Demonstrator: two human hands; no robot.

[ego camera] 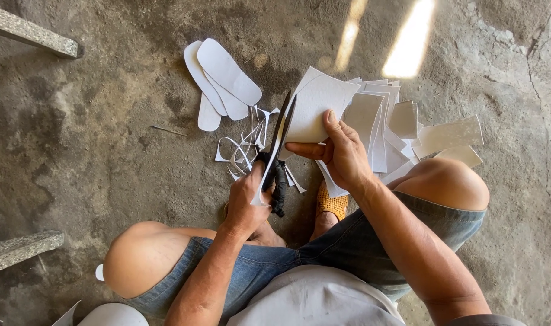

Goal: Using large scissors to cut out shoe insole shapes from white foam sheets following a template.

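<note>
While cutting: person squats over concrete floor [76,151].
Left hand [246,199]: clenched on black scissors [279,158].
Right hand [340,152]: grasping white sheet [316,107], between blades.
Insoles [221,81]: floor's far edge.

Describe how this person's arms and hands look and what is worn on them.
Both forearms are bare to above the elbow; no sleeves reach them. The left hand and right hand wear no gloves, and no rings, watch or bracelet can be seen. The arms look lean and sinewy. A grey sleeve edge shows at the right upper arm.
</note>
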